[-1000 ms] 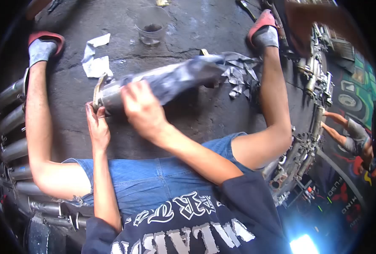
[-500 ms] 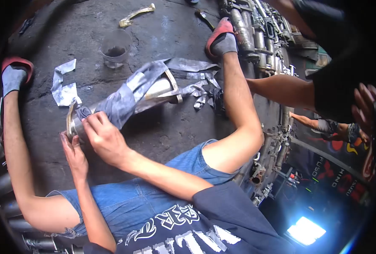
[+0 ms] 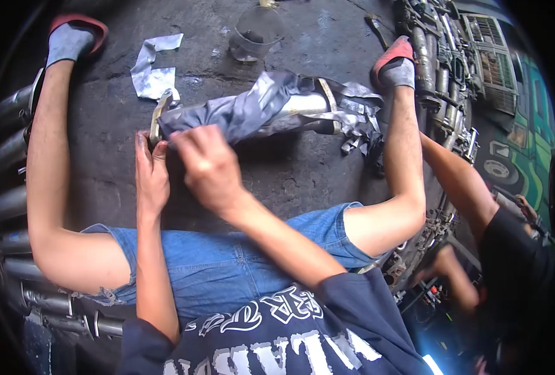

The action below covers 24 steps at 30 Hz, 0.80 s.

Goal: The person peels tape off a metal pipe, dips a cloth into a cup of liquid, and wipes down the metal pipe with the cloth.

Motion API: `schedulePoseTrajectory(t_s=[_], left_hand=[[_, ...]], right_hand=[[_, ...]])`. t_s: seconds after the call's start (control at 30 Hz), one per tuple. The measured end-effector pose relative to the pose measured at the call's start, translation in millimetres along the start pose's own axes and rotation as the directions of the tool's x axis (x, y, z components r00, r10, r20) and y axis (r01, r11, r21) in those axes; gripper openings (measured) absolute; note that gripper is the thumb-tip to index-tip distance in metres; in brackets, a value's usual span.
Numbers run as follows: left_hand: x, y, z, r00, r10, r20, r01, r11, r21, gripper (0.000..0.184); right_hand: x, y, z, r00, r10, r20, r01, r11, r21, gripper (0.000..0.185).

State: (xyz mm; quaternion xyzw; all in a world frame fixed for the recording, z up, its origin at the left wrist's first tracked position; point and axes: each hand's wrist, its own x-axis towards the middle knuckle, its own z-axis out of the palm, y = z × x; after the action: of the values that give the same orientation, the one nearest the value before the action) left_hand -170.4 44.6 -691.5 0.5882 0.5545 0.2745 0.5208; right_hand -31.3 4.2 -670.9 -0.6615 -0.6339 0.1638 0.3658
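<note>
A shiny metal pipe [image 3: 302,105] with a flange at each end lies across the floor between the legs. A grey cloth strip [image 3: 246,112] is wound along its middle and left part. My left hand [image 3: 152,178] holds the left flange [image 3: 157,119] from below, thumb and fingertips against it. My right hand [image 3: 211,169], smeared by motion, is closed at the cloth's lower edge near the left end; its fingertips are partly hidden. Loose cloth strips [image 3: 362,119] trail from the pipe's right end.
A crumpled light strip [image 3: 155,72] lies on the dark floor, with a clear plastic tub [image 3: 257,37] beyond. Metal pipes [image 3: 15,150] line the left side, and more metal parts [image 3: 433,69] the right. Another person's arm [image 3: 459,175] reaches in at the right.
The view has shifted, so the scene sits further right and higher. My right hand has moved slightly away from the left flange along the pipe; my left hand stays at the flange.
</note>
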Motion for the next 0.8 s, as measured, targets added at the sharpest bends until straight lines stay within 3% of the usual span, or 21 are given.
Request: schedulePoseTrajectory(t_s=[0.07,0.13,0.17,0.2,0.23,0.3,0.37,0.43,0.5,0.57,0.67,0.7,0.8], left_hand=[[1,5,1,1.0,-0.007,-0.019,0.008,1.0,0.011,0.031],[3,-2,1,1.0,0.002,-0.029,-0.002,1.0,0.011,0.032],[3,-5,1,0.999,0.028,-0.034,-0.028,1.0,0.002,0.032],[2,-4,0,1.0,-0.002,-0.019,0.001,0.999,-0.039,0.033],[1,-4,1,1.0,-0.008,-0.018,0.008,1.0,-0.031,0.033],[1,-6,3,1.0,0.003,-0.001,-0.003,0.99,-0.141,0.034],[-1,-15,5,1.0,0.014,-0.005,-0.014,0.983,-0.183,0.035],[1,-16,8,0.999,0.028,-0.024,-0.034,0.928,-0.37,0.036],[-2,-8,0,0.998,-0.049,0.032,0.057,0.943,-0.327,0.035],[1,-9,-1,0.997,-0.071,0.037,0.079,0.93,-0.36,0.034],[5,-9,-3,0.992,-0.12,0.04,0.125,0.883,-0.453,0.033],[6,-9,-4,0.991,-0.124,0.042,0.13,0.885,-0.448,0.033],[4,-15,-7,0.993,-0.091,0.069,0.112,0.902,-0.417,0.034]], right_hand=[[7,29,-54,0.999,0.034,0.012,-0.03,0.977,-0.21,0.046],[6,74,-103,0.994,0.015,-0.105,-0.058,0.903,-0.426,0.049],[2,83,-124,0.98,0.161,-0.12,-0.199,0.858,-0.474,0.051],[7,82,-130,0.97,0.207,-0.126,-0.241,0.866,-0.437,0.052],[9,80,-120,0.976,0.155,-0.153,-0.21,0.855,-0.474,0.048],[19,62,-82,0.99,0.106,-0.088,-0.133,0.896,-0.423,0.044],[30,21,-26,0.998,0.049,0.032,-0.039,0.966,-0.254,0.03],[31,-16,24,1.0,-0.021,0.02,0.025,0.979,-0.202,0.028],[26,1,0,0.995,-0.039,0.097,0.045,0.997,-0.059,0.028],[20,34,-39,0.989,-0.111,0.094,0.129,0.969,-0.21,0.037],[23,77,-87,1.0,0.015,0.0,-0.014,0.947,-0.322,0.039],[27,76,-93,0.998,0.063,0.01,-0.058,0.961,-0.271,0.036],[36,65,-76,0.997,0.081,-0.011,-0.081,0.953,-0.294,0.036]])
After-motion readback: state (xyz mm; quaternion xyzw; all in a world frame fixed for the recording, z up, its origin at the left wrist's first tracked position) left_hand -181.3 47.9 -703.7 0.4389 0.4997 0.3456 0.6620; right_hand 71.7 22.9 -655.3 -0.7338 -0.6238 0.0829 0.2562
